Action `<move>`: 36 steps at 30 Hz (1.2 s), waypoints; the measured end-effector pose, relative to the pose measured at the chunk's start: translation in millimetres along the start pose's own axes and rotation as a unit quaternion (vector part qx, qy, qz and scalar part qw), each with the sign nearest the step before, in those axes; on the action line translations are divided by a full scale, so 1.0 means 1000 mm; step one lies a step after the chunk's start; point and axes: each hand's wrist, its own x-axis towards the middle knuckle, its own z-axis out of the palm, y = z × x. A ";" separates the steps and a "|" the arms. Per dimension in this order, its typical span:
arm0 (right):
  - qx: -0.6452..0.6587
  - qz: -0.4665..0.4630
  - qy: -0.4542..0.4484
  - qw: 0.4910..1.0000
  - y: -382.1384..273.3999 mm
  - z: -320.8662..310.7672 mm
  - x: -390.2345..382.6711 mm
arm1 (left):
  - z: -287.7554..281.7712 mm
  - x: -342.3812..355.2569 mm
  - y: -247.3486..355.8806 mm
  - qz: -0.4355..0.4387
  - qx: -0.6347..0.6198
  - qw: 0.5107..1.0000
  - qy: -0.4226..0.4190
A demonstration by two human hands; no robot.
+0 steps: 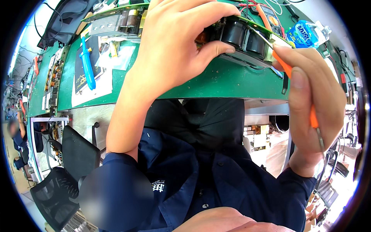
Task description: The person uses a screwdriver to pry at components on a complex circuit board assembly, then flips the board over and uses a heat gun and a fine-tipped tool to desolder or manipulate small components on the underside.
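A green circuit board [253, 24] stands on edge at the table's far side, with large black capacitors [234, 34] and a grey metal plate along its lower side. My left hand [174, 46] grips it, index finger over the top edge and thumb against the lower parts. In my right hand [319, 83] is a slim orange-handled tool [284, 63]. Its thin metal tip reaches to the board beside the black capacitors; whether it touches is unclear. From the tool's back end a thin cord-like line runs down past my wrist. My other left fingers are partly cut off by the frame's top.
On the green table [216, 83] lie a blue desoldering pump [87, 65], papers [104, 91] and an orange multimeter [269, 18]. A blue-labelled bottle [305, 34] lies at right. More boards [54, 81] line the left. Black chairs [79, 145] stand at left; another person [20, 135] is farther off.
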 end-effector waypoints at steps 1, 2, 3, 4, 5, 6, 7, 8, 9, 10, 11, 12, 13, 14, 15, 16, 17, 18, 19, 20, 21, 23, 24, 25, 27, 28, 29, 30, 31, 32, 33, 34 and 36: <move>0.010 0.000 -0.009 1.000 0.002 -0.002 0.002 | -0.001 -0.001 0.001 -0.001 0.001 1.000 0.000; 0.020 0.000 -0.018 1.000 0.004 -0.004 0.005 | -0.002 -0.002 0.001 -0.002 0.002 1.000 0.000; 0.028 0.001 -0.026 0.999 0.005 -0.007 0.007 | -0.003 -0.003 0.002 -0.005 0.001 1.000 -0.001; 0.036 0.008 -0.029 0.999 0.005 -0.008 0.008 | -0.004 -0.003 0.003 -0.005 0.006 1.000 -0.003; 0.051 0.021 -0.027 0.998 0.008 -0.007 0.007 | -0.005 -0.003 0.003 -0.007 0.010 1.000 -0.005; 0.066 0.035 -0.024 0.997 0.011 -0.006 0.007 | -0.006 -0.002 0.003 -0.004 0.019 1.000 -0.009; 0.081 0.047 -0.020 0.995 0.014 -0.006 0.007 | -0.006 -0.002 0.002 0.001 0.022 1.000 -0.007; 0.089 0.047 -0.024 0.995 0.020 -0.008 0.007 | -0.006 -0.001 0.001 0.005 0.025 1.000 -0.005; 0.093 0.056 -0.029 0.994 0.022 -0.009 0.008 | -0.005 -0.003 -0.002 0.008 0.020 1.000 0.000; 0.096 0.064 -0.035 0.993 0.024 -0.010 0.008 | -0.005 -0.004 -0.003 0.007 0.015 1.000 0.001; 0.100 0.073 -0.041 0.992 0.025 -0.011 0.008 | -0.005 -0.005 -0.004 0.006 0.010 1.000 0.002; 0.095 0.079 -0.030 0.992 0.026 -0.010 0.007 | -0.007 -0.005 -0.002 0.001 0.007 1.000 0.000; 0.092 0.084 -0.027 0.992 0.027 -0.010 0.007 | -0.008 -0.006 -0.001 0.000 0.005 1.000 0.001; 0.090 0.090 -0.025 0.992 0.028 -0.011 0.006 | -0.008 -0.006 0.000 -0.002 0.002 1.000 0.001; 0.088 0.097 -0.030 0.991 0.030 -0.013 0.006 | -0.007 -0.006 0.000 0.000 0.001 1.000 0.004; 0.089 0.100 -0.034 0.990 0.031 -0.014 0.007 | -0.007 -0.006 0.000 -0.002 0.000 1.000 0.004; 0.091 0.102 -0.036 0.990 0.032 -0.015 0.009 | -0.007 -0.006 0.000 -0.003 -0.001 1.000 0.004; 0.095 0.101 -0.038 0.990 0.033 -0.015 0.010 | -0.007 -0.006 0.001 -0.009 -0.002 1.000 0.002; 0.102 0.108 -0.034 0.988 0.033 -0.015 0.011 | -0.008 -0.006 0.002 -0.012 0.001 1.000 -0.001; 0.111 0.115 -0.030 0.987 0.033 -0.014 0.011 | -0.008 -0.007 0.003 -0.017 0.004 1.000 -0.005; 0.121 0.130 -0.021 0.984 0.032 -0.013 0.010 | -0.010 -0.007 0.004 -0.020 0.009 1.000 -0.010; 0.128 0.140 -0.015 0.982 0.032 -0.013 0.010 | -0.009 -0.007 0.004 -0.017 0.016 1.000 -0.010; 0.127 0.134 -0.019 0.983 0.033 -0.014 0.012 | -0.008 -0.008 0.003 -0.012 0.017 1.000 -0.006; 0.126 0.123 -0.025 0.984 0.035 -0.015 0.013 | -0.008 -0.008 0.002 -0.010 0.018 1.000 -0.004; 0.126 0.095 -0.040 0.987 0.040 -0.018 0.016 | -0.007 -0.008 0.002 -0.007 0.018 1.000 -0.003; 0.124 0.099 -0.042 0.986 0.040 -0.018 0.017 | -0.008 -0.008 0.002 -0.009 0.017 1.000 -0.004; 0.122 0.101 -0.045 0.986 0.040 -0.018 0.018 | -0.008 -0.007 0.002 -0.011 0.016 1.000 -0.006; 0.119 0.124 -0.042 0.984 0.037 -0.017 0.019 | -0.009 -0.007 0.003 -0.015 0.015 1.000 -0.008; 0.115 0.128 -0.041 0.984 0.037 -0.017 0.019 | -0.009 -0.007 0.004 -0.017 0.015 1.000 -0.010; 0.110 0.132 -0.040 0.984 0.037 -0.018 0.020 | -0.009 -0.007 0.004 -0.019 0.014 1.000 -0.012; 0.102 0.117 -0.042 0.987 0.040 -0.020 0.020 | -0.010 -0.007 0.004 -0.019 0.014 1.000 -0.013; 0.093 0.104 -0.042 0.989 0.042 -0.021 0.020 | -0.010 -0.007 0.005 -0.018 0.014 1.000 -0.013; 0.073 0.079 -0.039 0.993 0.045 -0.021 0.020 | -0.010 -0.007 0.005 -0.018 0.015 1.000 -0.013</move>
